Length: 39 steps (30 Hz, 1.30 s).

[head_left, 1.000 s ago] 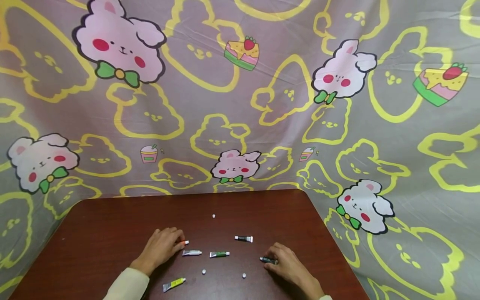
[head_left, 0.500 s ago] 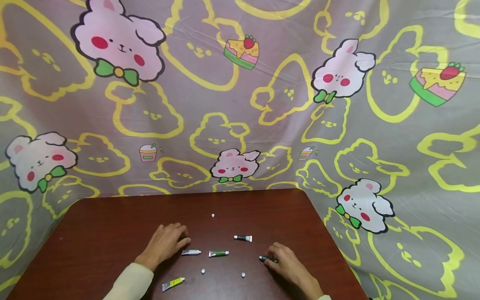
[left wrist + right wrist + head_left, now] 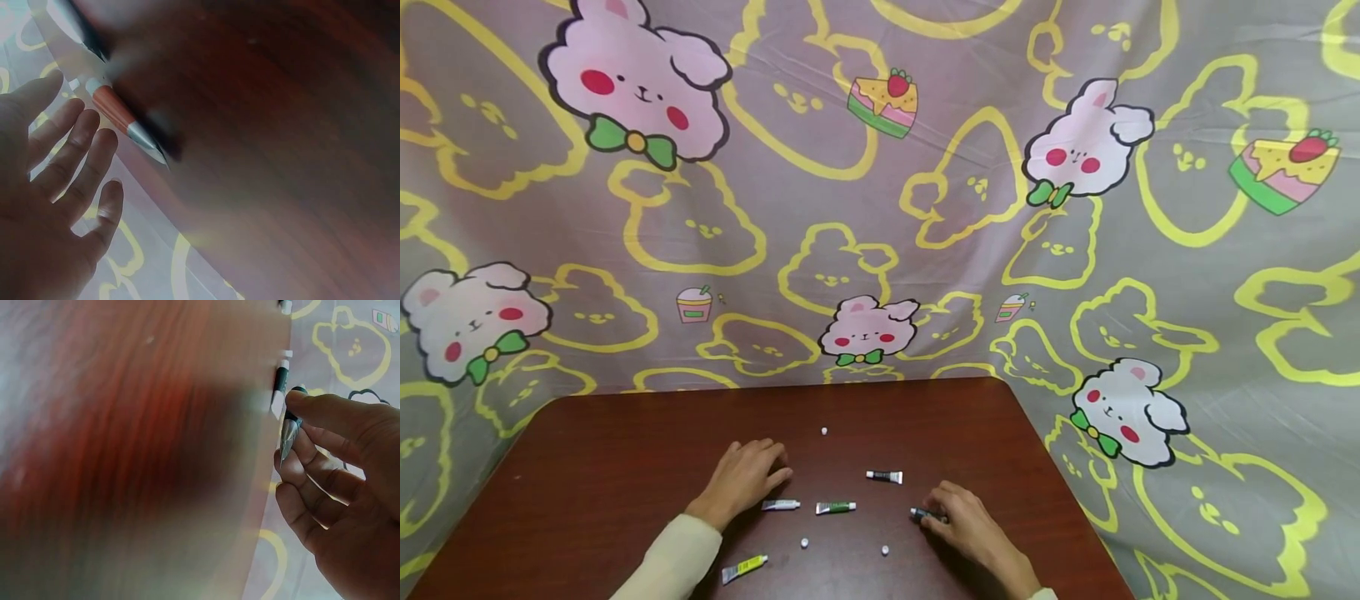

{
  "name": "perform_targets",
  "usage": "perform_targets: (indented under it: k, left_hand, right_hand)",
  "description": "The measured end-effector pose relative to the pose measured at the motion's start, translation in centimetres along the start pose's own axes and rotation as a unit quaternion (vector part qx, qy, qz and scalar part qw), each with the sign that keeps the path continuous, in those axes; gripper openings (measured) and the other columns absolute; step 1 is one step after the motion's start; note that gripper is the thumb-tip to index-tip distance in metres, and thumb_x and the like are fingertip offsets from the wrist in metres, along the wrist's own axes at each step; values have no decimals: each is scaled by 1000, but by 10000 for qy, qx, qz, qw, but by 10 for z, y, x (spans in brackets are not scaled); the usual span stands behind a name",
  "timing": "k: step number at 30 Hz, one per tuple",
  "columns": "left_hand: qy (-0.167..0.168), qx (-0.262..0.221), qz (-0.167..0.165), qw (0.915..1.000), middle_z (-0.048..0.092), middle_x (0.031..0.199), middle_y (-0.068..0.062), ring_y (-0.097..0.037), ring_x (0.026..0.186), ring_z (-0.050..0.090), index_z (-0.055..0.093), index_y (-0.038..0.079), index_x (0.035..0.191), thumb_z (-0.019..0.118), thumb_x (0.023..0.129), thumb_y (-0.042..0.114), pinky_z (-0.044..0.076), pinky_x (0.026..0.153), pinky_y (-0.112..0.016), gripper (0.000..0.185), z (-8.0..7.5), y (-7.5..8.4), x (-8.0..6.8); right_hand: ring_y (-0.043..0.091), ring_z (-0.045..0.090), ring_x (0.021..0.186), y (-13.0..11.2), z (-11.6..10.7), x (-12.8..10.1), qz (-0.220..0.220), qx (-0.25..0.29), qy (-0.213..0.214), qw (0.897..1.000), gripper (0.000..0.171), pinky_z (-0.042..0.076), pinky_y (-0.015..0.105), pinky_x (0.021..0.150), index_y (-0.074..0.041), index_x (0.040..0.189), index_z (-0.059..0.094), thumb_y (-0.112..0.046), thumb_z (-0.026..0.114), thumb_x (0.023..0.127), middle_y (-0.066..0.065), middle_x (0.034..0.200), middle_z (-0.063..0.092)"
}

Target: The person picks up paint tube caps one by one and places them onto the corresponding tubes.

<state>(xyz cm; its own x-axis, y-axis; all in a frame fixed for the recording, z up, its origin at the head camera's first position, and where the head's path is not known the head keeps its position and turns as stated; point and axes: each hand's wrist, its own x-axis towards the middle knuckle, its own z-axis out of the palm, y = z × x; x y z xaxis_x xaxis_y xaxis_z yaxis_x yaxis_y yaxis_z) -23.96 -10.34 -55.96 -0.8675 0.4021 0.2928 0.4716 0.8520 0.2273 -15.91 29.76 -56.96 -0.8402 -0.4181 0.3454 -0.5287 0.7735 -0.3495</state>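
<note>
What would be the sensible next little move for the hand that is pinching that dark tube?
Probably lifting it clear of the table. The right hand already pinches the dark tube between thumb and fingertips, yet it lies low on the table. The left hand rests flat with straight fingers beside an orange tube, holding nothing, so it could help afterwards.

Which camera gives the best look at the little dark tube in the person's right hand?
The right wrist view: the dark tube fills the frame close up, pinched by the right hand. The head view shows only its tip poking out beside the fingers. The left wrist view does not show it.
</note>
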Motion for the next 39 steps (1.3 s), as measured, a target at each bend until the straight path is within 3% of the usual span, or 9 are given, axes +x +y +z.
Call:
perform_targets:
  k: [10, 18, 26, 39]
  left_hand:
    - [291, 45, 257, 9992, 67, 89, 5, -20, 84, 69, 70, 22, 91, 88, 91, 33, 43, 76, -40, 21, 6, 7, 16]
    - [-42, -91, 105, 9999, 69, 93, 3, -21, 88, 69, 70, 21, 96, 86, 94, 34, 46, 80, -43, 21, 11, 11, 28]
    - [45, -100, 168, 9998, 69, 92, 2, -23, 88, 69, 70, 19, 97, 89, 91, 32, 46, 78, -45, 24, 14, 14, 35]
    - [-83, -148, 140, 9998, 69, 93, 0, -24, 88, 69, 69, 17, 101, 89, 91, 30, 46, 78, -45, 25, 15, 19, 43]
  right_hand:
    - [2, 58, 77, -10, 2, 8, -140, 100, 0, 9999, 15, 48, 21, 67, -15, 94, 76, -14, 90, 87, -8, 86, 65]
    - [3, 60, 77, -17, 4, 13, -287, 80, 1, 9996, 15, 49, 20, 67, -13, 94, 76, -14, 89, 87, -5, 86, 66]
    - [1, 56, 75, -23, 6, 18, -398, -33, 12, 9992, 18, 47, 19, 66, -13, 92, 74, -15, 90, 86, -4, 84, 64]
    - [0, 56, 78, -34, 9, 26, -329, 93, -213, 9992, 16, 48, 18, 68, -12, 95, 75, -14, 89, 88, -7, 88, 64]
